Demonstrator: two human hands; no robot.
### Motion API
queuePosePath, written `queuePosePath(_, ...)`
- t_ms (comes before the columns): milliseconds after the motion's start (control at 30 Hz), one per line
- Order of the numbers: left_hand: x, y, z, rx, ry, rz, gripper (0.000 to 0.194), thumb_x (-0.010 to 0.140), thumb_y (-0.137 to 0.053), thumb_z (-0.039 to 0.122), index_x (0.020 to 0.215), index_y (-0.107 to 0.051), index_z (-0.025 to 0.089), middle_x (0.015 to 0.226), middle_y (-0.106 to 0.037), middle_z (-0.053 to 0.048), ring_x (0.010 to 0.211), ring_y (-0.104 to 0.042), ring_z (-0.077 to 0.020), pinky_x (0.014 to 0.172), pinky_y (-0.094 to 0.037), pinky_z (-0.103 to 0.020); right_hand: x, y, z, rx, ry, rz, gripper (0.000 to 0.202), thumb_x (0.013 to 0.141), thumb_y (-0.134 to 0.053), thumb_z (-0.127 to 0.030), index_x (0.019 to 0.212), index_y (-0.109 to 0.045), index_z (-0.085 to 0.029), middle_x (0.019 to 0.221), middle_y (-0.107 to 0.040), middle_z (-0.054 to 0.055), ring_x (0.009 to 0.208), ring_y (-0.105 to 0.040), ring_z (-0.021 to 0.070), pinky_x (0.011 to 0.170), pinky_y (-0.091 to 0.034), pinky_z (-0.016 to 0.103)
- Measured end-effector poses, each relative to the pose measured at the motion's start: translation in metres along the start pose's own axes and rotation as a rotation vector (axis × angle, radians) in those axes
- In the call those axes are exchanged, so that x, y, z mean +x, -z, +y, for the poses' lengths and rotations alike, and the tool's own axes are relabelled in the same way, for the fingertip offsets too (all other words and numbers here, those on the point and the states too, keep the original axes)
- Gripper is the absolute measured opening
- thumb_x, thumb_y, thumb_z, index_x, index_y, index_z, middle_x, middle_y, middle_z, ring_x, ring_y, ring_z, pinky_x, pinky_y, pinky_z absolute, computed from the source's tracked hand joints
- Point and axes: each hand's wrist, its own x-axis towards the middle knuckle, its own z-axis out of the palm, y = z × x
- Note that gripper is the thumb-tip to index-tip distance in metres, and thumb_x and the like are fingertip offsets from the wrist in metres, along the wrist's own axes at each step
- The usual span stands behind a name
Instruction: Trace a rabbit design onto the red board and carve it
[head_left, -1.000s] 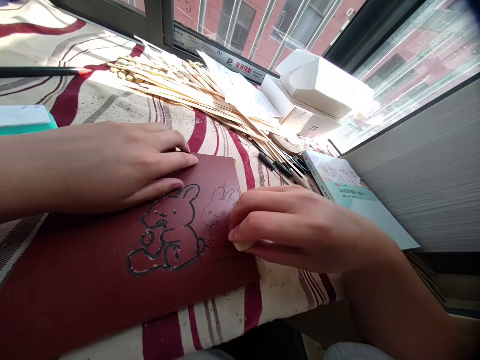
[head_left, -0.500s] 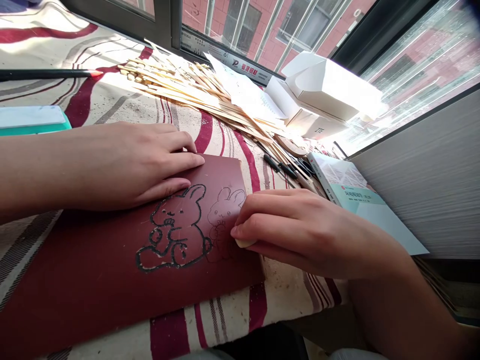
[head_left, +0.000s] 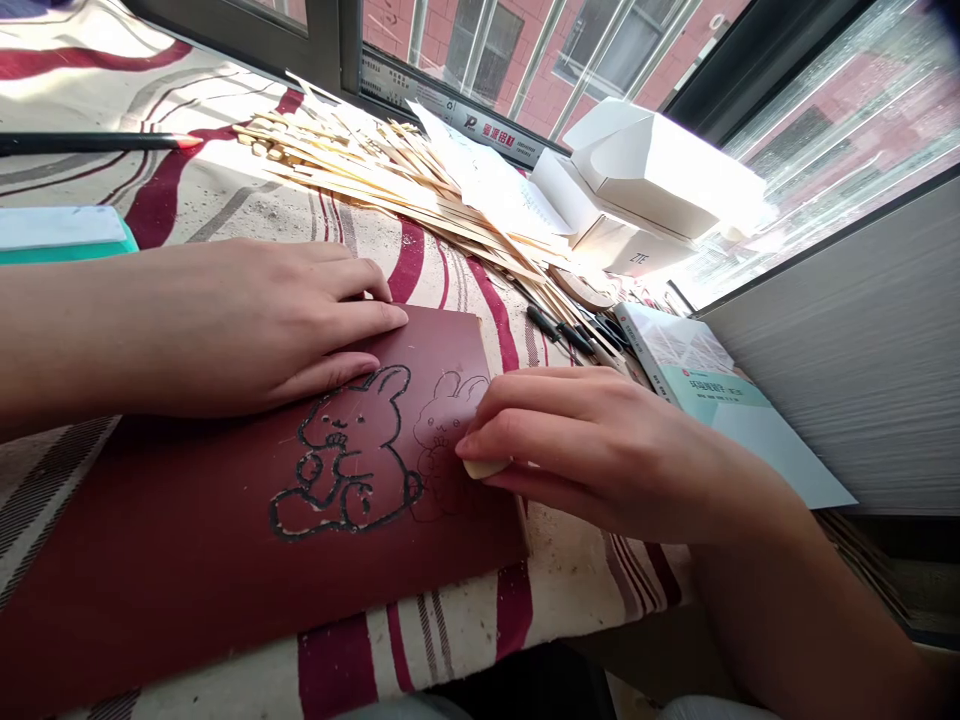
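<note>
A dark red board [head_left: 202,560] lies on the striped cloth. On it are a rabbit drawing [head_left: 352,455] with thick black carved-looking outlines and, to its right, a fainter thin-lined rabbit drawing [head_left: 442,420]. My left hand [head_left: 300,325] rests flat on the board's far edge, fingers stretched out, holding nothing. Between the fingertips of my right hand [head_left: 570,440] is a small pale eraser [head_left: 486,468], only its lower end showing. That hand is at the board's right end, over the edge of the faint rabbit, covering part of it.
Thin wooden sticks [head_left: 390,190] lie in a pile beyond the board, with paper [head_left: 487,180] on top. White boxes [head_left: 637,190] stand by the window. Pens [head_left: 555,330] and a book [head_left: 712,390] lie at the right. A black pencil-like tool [head_left: 97,142] is far left.
My right hand has shifted slightly left and up with the eraser, over the faint rabbit's edge. My left hand stays in place on the board.
</note>
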Motion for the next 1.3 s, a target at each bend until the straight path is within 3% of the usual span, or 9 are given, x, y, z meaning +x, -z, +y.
queuePosePath(533,0.006,0.005,0.005,0.057,0.003,-0.035,0.069,0.103,-0.025,0.057,0.139,-0.074,0.024,0.123,-0.07,-0.012,0.106,-0.067,-0.0307,0.1,-0.053,-0.046,0.002,-0.002,-0.001,-0.048,-0.057,0.036,0.022,0.109,-0.056,-0.013,0.098,-0.074,-0.008,0.091,-0.071,0.008,0.074,-0.061,0.0165,0.065,-0.047,0.031)
queuePosePath(633,0.005,0.002,0.003,0.077,-0.011,-0.025,0.069,0.104,-0.025,0.059,0.139,-0.074,0.024,0.122,-0.07,-0.012,0.107,-0.067,-0.0308,0.099,-0.054,-0.045,-0.001,0.0,-0.003,-0.066,-0.056,0.037,0.019,0.109,-0.057,-0.014,0.097,-0.071,-0.011,0.091,-0.071,0.007,0.074,-0.063,0.0164,0.064,-0.048,0.031)
queuePosePath(733,0.004,0.0,0.002,0.095,-0.044,-0.025,0.069,0.107,-0.025,0.057,0.141,-0.072,0.02,0.123,-0.069,-0.014,0.108,-0.065,-0.0303,0.099,-0.055,-0.045,-0.005,0.006,-0.003,-0.067,-0.1,0.136,0.008,0.107,-0.062,-0.014,0.101,-0.067,-0.017,0.098,-0.073,0.007,0.081,-0.067,0.0171,0.07,-0.053,0.031)
queuePosePath(867,0.004,0.002,0.003,0.088,-0.032,-0.051,0.065,0.109,-0.024,0.05,0.145,-0.069,0.019,0.128,-0.067,-0.013,0.113,-0.063,-0.0304,0.102,-0.052,-0.044,-0.012,0.012,0.014,-0.162,-0.235,0.278,0.012,0.102,-0.062,-0.011,0.102,-0.061,-0.023,0.095,-0.072,0.006,0.081,-0.067,0.0207,0.072,-0.054,0.037)
queuePosePath(967,0.003,0.002,0.002,0.061,-0.037,-0.037,0.064,0.108,-0.029,0.056,0.143,-0.071,0.022,0.128,-0.068,-0.013,0.111,-0.064,-0.0312,0.102,-0.051,-0.043,-0.02,0.013,0.036,-0.243,-0.384,0.19,0.008,0.101,-0.059,-0.016,0.102,-0.06,-0.024,0.09,-0.071,0.007,0.078,-0.066,0.024,0.07,-0.051,0.041)
queuePosePath(1133,-0.003,-0.006,-0.005,0.065,-0.109,0.055,0.065,0.117,-0.019,0.053,0.146,-0.067,0.022,0.134,-0.068,-0.01,0.113,-0.062,-0.0273,0.103,-0.044,-0.043,-0.036,0.025,0.059,0.005,-0.492,0.087,0.014,0.098,-0.064,-0.023,0.11,-0.07,-0.024,0.106,-0.078,0.006,0.097,-0.074,0.0247,0.082,-0.059,0.042)
queuePosePath(1167,-0.004,-0.008,-0.007,0.068,-0.128,0.089,0.064,0.118,-0.019,0.054,0.146,-0.067,0.022,0.134,-0.068,-0.01,0.114,-0.061,-0.0272,0.103,-0.043,-0.042,-0.041,0.03,0.062,-0.024,-0.518,0.169,0.015,0.097,-0.063,-0.022,0.11,-0.071,-0.024,0.109,-0.079,0.007,0.102,-0.075,0.0251,0.085,-0.059,0.042)
queuePosePath(1233,-0.005,-0.012,-0.01,0.059,-0.142,0.122,0.063,0.118,-0.02,0.055,0.145,-0.067,0.023,0.133,-0.069,-0.008,0.114,-0.062,-0.0263,0.102,-0.042,-0.041,-0.051,0.038,0.069,-0.158,-0.612,0.502,0.013,0.095,-0.062,-0.018,0.103,-0.07,-0.023,0.109,-0.08,0.009,0.102,-0.075,0.0246,0.084,-0.06,0.041)
queuePosePath(1300,-0.006,-0.014,-0.012,0.052,-0.14,0.131,0.06,0.118,-0.022,0.052,0.144,-0.068,0.024,0.133,-0.069,-0.008,0.115,-0.062,-0.0261,0.103,-0.041,-0.04,-0.062,0.042,0.078,-0.244,-0.743,0.746,0.01,0.094,-0.059,-0.016,0.095,-0.068,-0.022,0.097,-0.08,0.01,0.085,-0.074,0.0222,0.075,-0.058,0.038)
